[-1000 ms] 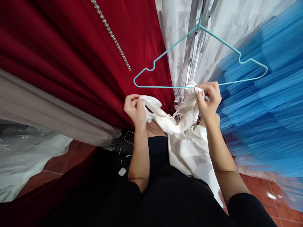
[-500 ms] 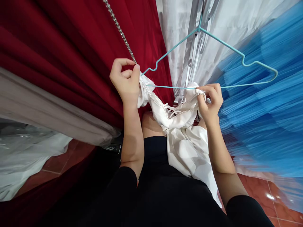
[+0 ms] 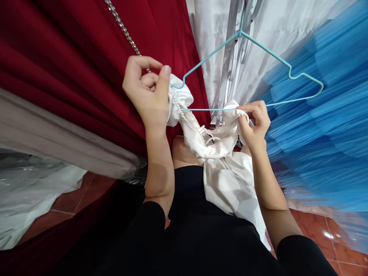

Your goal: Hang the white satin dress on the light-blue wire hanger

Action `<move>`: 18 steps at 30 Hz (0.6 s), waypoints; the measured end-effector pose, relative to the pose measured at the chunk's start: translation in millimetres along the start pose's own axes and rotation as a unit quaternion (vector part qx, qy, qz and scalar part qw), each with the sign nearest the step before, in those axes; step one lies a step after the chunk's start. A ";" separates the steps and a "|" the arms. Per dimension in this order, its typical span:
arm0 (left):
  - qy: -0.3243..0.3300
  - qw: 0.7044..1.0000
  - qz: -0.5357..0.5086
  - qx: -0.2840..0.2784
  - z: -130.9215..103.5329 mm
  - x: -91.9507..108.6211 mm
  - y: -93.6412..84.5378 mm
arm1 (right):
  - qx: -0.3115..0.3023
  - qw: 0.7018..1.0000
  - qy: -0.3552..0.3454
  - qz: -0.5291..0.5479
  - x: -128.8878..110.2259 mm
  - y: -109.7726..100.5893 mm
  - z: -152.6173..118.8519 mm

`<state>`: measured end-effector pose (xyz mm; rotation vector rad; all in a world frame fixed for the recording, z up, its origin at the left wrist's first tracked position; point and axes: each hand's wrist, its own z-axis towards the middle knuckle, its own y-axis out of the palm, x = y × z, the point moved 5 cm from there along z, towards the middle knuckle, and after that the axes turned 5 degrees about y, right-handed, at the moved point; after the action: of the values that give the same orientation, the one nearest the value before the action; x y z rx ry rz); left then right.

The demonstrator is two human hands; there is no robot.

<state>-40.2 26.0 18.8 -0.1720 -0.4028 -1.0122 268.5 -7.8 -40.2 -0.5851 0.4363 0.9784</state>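
Observation:
A white dress (image 3: 230, 180) with pearl trim along its neckline hangs between my hands and down over my lap. My left hand (image 3: 149, 88) is closed on the dress's left shoulder, thumb raised near the hanger. The left end of a light-blue wire hanger (image 3: 212, 57) sits inside that shoulder; its tip is hidden by cloth. My right hand (image 3: 254, 122) pinches the other shoulder of the dress by the hanger's bottom bar. The hanger's right end stands free of the dress, beyond my right hand.
Dark red cloth (image 3: 71, 57) with a silver chain (image 3: 123, 28) fills the left. Blue tulle (image 3: 322, 134) hangs close on the right. White cloth (image 3: 212, 38) and a metal rail (image 3: 230, 76) are ahead. Red tiles (image 3: 313, 226) show below.
My left hand has moved up and left with the dress shoulder, which now covers more of the hanger's left end. The hanger has shifted left; my right hand barely moved.

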 end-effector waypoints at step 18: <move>-0.040 0.955 0.040 -0.292 -88.9 87.6 101.8 | 0.024 0.998 -0.054 -0.027 9.3 -11.5 -8.5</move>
<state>109.0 -18.4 -22.4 -0.7586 -0.1554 -1.0238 282.3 -12.2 -49.2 -0.4955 0.3464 0.9404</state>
